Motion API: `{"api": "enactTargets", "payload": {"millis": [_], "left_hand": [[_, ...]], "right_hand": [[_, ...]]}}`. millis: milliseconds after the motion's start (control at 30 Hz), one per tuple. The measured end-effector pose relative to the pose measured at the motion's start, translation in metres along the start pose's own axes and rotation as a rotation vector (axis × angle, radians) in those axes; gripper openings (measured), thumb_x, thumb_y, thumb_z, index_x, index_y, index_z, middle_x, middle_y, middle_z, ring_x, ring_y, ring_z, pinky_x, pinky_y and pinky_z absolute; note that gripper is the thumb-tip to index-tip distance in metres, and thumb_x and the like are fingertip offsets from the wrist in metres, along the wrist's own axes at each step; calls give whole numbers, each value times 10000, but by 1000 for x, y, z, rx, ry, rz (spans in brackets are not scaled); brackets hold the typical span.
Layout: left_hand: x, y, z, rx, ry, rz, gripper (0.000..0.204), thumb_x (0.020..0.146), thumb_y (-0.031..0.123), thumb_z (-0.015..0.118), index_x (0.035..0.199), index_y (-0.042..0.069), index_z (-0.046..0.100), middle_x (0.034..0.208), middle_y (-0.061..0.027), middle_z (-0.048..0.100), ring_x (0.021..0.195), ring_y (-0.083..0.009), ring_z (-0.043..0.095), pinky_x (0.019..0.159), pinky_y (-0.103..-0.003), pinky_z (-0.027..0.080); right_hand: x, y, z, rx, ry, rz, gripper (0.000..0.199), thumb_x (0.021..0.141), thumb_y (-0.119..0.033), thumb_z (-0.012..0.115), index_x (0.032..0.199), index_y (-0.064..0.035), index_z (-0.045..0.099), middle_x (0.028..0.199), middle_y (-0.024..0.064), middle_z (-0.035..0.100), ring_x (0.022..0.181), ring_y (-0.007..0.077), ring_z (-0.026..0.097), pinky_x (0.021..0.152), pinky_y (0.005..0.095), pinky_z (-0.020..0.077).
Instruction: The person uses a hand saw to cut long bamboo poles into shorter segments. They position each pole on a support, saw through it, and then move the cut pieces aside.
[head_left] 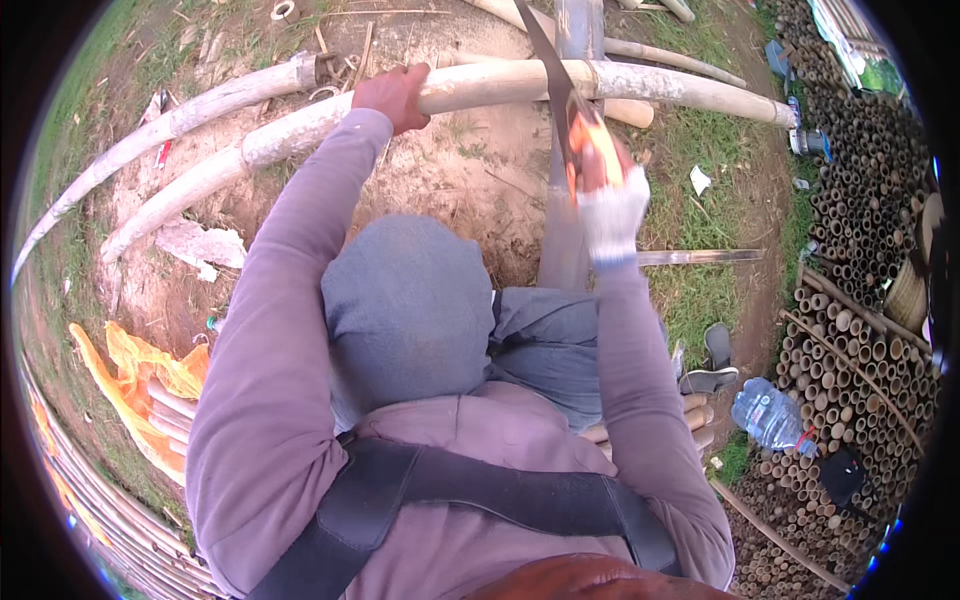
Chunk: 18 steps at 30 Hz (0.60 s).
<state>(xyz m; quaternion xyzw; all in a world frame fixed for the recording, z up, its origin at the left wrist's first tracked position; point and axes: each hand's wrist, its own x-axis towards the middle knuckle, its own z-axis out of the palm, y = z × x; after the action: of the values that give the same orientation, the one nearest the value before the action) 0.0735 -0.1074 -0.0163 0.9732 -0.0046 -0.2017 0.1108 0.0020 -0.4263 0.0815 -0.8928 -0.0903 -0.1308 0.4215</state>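
Observation:
A long pale bamboo pole (690, 90) lies across in front of me, from the left toward the right. My left hand (395, 98), bare, is wrapped round the pole left of its middle. In a white knitted glove with bare fingers, my right hand (608, 185) grips the orange handle of a hand saw (556, 75). The saw's dark blade points away from me and crosses the pole near a joint. Whether its teeth are inside the bamboo, I cannot tell. Under the pole there runs a grey upright-looking beam (580, 30).
Another bamboo pole (210, 110) lies at the left. Stacked cut bamboo (860, 210) fills the right side. A large plastic bottle (770, 415) and grey slippers (712, 370) are at the right. Orange netting (150, 365) lies at the left, beside more poles. Sawdust covers the ground ahead.

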Motion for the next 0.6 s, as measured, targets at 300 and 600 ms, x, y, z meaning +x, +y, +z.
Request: {"api": "enactTargets", "payload": {"millis": [300,600], "left_hand": [[11,-8,-4,50,87,0,619,845,372,882,1336,159,572,1166,-135,734,1017,-325,764,897,-474,638],[11,-7,-5,46,26,-4,599,871,380,871,1342,154,577,1214,-155,739,1046,-356,763,934,-501,616]], "right_hand": [[-117,-6,-69,458,-17,428,514,1069,-339,690,1397,54,639,1058,92,742,850,98,674,714,246,537],[-42,12,-20,90,-46,144,380,1052,-237,727,1339,12,704,1082,104,782,924,174,738,809,324,592]]}}
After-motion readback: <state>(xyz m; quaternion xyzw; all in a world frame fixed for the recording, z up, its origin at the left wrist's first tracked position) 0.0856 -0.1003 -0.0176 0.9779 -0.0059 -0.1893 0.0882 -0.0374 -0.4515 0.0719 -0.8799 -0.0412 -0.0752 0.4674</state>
